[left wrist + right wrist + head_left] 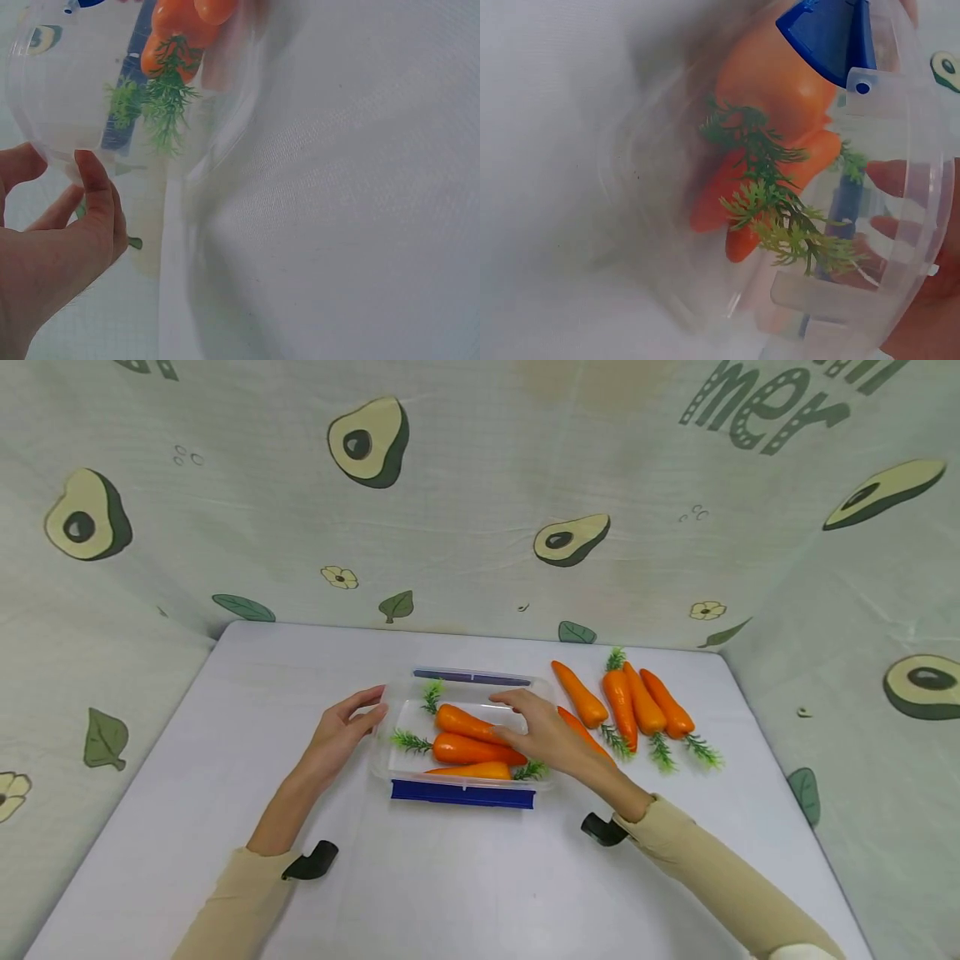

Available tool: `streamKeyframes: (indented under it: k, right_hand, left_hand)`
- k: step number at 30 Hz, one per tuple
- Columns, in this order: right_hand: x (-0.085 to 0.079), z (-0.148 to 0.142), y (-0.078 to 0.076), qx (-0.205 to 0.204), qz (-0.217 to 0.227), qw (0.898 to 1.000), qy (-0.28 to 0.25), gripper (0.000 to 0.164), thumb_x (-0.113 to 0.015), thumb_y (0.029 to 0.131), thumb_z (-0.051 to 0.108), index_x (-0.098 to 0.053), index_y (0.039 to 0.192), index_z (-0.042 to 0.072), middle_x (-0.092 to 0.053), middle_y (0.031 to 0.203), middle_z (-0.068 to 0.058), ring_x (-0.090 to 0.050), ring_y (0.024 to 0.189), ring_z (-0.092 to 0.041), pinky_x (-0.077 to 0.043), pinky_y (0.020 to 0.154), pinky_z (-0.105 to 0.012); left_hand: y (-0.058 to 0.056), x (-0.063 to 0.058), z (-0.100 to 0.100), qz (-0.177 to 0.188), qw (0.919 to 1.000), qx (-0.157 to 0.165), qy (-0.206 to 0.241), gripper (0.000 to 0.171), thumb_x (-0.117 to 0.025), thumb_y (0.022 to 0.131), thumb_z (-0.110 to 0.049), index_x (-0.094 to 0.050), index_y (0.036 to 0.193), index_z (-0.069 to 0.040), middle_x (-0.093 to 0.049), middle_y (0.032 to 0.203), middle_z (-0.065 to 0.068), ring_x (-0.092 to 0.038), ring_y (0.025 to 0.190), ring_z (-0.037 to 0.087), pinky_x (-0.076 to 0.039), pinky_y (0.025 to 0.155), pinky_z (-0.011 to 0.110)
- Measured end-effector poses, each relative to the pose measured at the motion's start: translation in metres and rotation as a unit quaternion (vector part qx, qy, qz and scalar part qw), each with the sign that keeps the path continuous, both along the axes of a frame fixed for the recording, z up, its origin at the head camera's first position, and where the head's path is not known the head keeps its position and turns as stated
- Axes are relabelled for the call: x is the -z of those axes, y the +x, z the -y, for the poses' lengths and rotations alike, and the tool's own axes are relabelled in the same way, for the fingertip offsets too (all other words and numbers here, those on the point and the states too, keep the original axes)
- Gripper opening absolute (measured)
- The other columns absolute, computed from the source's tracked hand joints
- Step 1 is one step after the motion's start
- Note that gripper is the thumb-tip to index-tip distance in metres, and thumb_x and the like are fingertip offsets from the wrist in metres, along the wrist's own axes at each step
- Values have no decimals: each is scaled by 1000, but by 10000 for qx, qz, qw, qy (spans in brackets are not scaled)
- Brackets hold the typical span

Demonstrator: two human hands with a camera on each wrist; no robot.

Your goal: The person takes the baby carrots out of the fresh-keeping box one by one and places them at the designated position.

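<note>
1. The right hand (550,737) arches over the three o'clock side of a clear plastic box (381,760). Its grip is partly open, thumb and fingertips spread; the thumb is at the tip of the upper carrot (459,722), though contact cannot be told.
2. The left hand (336,739) is at the box's nine o'clock wall, its grip loosely curved, thumb and fingertips apart and touching the rim.
3. Inside the box, the upper carrot has its greenery towards ten o'clock. Just below it lies the middle carrot (468,749), its leaves at nine. Nearest six o'clock is the lower carrot (468,772), its leaves at three.
4. A blue near flap (462,794) folds outward at six o'clock; a dark blue far flap (472,677) runs along twelve.
5. Just outside the box, at three o'clock, a loose carrot (577,725) lies partly behind the right forearm.
6. Farther out, towards two o'clock, four more carrots (619,700) lie close together on the white counter (420,885).
7. Beyond the counter at twelve hangs avocado-print cloth (465,468).
</note>
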State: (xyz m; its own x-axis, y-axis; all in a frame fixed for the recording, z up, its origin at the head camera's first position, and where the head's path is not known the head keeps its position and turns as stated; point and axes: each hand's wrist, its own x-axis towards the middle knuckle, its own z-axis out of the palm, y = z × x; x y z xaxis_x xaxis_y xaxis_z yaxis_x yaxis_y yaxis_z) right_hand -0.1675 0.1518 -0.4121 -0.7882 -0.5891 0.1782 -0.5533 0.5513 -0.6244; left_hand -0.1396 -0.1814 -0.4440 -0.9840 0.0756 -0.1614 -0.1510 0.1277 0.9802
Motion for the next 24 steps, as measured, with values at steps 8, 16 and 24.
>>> streamKeyframes:
  k: [8,16,24]
  right_hand:
    - [4,18,-7,-281,303,9976,556,49,-69,101,16,-55,142,-6,-57,143,-21,-52,133,-37,-45,109,-51]
    - [11,31,-14,-652,576,9926,850,43,-59,105,11,-53,142,-9,-59,140,-23,-57,128,-37,-46,109,-49]
    - [14,37,-16,-653,666,9908,976,37,-60,105,9,-57,138,-7,-64,132,-20,-61,120,-33,-49,106,-45]
  left_hand:
    - [-1,1,0,-35,10000,14,20,59,-63,104,-33,-46,154,-6,-46,151,17,-57,124,24,-49,95,23]
    - [-1,1,-1,-72,9999,-2,95,59,-64,104,-30,-46,154,-4,-46,150,19,-59,121,23,-49,93,22]
    - [-1,0,0,27,9999,0,117,59,-62,105,-31,-45,155,-6,-44,153,17,-57,126,23,-49,94,22]
